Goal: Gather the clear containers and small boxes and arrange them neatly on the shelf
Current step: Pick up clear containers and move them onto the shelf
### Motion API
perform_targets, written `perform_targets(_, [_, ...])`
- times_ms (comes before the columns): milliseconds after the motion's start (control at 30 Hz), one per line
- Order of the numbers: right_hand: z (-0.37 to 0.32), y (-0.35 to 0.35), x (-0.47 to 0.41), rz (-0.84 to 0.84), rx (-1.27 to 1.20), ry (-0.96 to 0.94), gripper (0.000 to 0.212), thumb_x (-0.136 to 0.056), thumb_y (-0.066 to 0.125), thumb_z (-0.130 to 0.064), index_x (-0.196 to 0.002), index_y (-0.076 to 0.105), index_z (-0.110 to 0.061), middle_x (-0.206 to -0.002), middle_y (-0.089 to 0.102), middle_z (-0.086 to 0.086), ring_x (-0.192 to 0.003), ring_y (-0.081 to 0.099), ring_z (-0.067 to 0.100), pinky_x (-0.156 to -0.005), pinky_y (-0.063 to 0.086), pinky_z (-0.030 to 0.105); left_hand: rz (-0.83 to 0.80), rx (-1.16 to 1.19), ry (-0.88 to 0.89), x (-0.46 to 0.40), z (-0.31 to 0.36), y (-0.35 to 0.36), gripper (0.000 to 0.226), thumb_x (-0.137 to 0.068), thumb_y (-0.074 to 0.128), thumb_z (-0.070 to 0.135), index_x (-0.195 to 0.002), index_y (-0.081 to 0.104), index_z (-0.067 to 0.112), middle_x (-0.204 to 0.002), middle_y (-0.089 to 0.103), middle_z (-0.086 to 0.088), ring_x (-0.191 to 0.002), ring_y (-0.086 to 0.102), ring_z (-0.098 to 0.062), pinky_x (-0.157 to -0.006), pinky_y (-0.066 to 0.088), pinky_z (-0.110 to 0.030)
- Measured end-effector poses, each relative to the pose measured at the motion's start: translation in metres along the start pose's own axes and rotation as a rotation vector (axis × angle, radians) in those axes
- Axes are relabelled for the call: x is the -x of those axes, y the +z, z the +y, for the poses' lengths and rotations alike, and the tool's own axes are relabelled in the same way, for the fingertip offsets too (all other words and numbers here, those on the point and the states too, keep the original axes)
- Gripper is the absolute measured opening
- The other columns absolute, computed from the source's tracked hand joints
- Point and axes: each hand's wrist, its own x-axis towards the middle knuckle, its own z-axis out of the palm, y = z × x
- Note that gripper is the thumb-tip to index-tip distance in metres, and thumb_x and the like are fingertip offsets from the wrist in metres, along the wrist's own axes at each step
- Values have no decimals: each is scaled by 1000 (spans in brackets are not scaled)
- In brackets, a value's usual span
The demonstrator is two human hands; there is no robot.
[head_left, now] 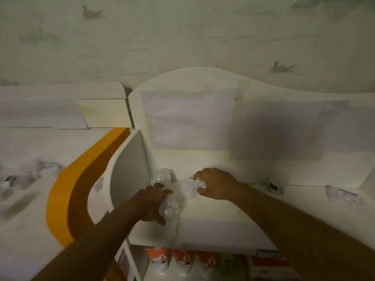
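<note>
We look down in dim light at a white shelf (pixel 213 211) set against a pale wall printed with faint birds, a curved white back panel (pixel 203 82) rising behind it.

Our left hand (pixel 151 203) curls its fingers round a clear container (pixel 169 208) near the shelf's front left corner; the grip is closed on it, thumb low and fingers over the top. Just beyond it a second clear container (pixel 162 176) stands in the corner against the white side panel (pixel 129 171), apart from either hand. Our right hand (pixel 216 183) reaches over a third clear container (pixel 190 188), thumb and fingers curved to either side and touching its crinkled wall; whether it is lifted off the shelf we cannot tell.

Further right on the shelf lies a small dark-labelled item (pixel 275 188), blurred, and past that a flat packet with blue print (pixel 343 196). A dark shadow falls on the sheet taped to the back panel above our right arm.

Under the shelf, orange-labelled pouches (pixel 158 258) stand in a row, with a green one (pixel 228 260) beside them. To the left, an orange band (pixel 60 199) curves round the side panel, and beyond it a white surface (pixel 30 209) carries more clear, blurred items (pixel 46 169).
</note>
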Motion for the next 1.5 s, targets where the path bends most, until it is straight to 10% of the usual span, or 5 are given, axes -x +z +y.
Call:
perform_targets(1000, [14, 3, -3, -37, -19, 55, 47, -92, 56, -40, -136, 45, -28, -137, 52, -2, -123, 50, 21, -97, 45, 34, 146, -46, -11, -30, 7, 1, 91, -75, 63, 66, -149, 24, 28, -156, 23, -2, -143, 24, -26, -114, 28, -45])
perform_targets(1500, [-12, -92, -21, 56, 37, 19, 57, -91, 57, -40, -143, 38, -28, -145, 46, 1, -130, 45, 25, -107, 40, 40, 330, -123, 27, 2, 2, -131, 66, -92, 56, 46, -148, 28, 23, -156, 30, 2, -141, 32, -18, -114, 32, -38])
